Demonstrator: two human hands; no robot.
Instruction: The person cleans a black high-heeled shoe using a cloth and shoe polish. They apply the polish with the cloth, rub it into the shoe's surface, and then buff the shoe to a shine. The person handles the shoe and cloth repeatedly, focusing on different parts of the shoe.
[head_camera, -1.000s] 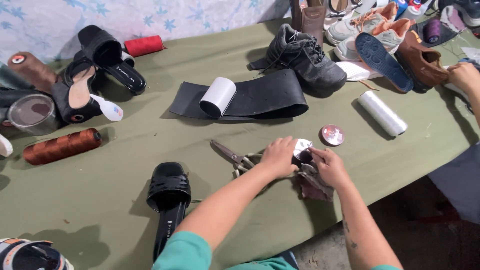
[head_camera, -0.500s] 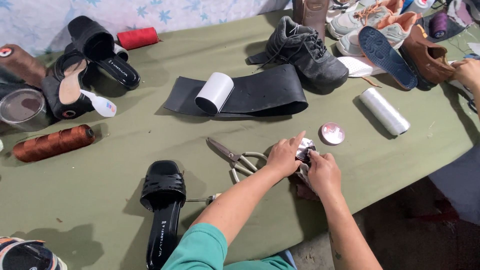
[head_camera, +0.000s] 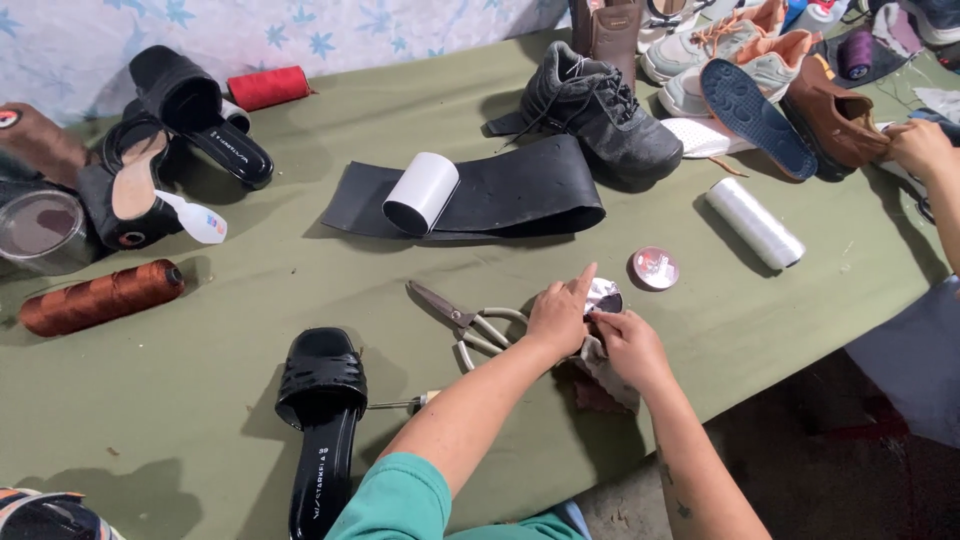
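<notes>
Head view shows, left to right, a glossy black sandal (head_camera: 322, 400) lying toe-up on the olive cloth table (head_camera: 250, 290), then metal scissors (head_camera: 462, 322) with blades pointing up-left. Beside them the left hand (head_camera: 560, 315) and right hand (head_camera: 628, 345) pinch closed on a small crumpled white-and-dark scrap (head_camera: 603, 297) near the front edge; its long axis cannot be told. Just right sits a round shiny tin (head_camera: 655, 268).
</notes>
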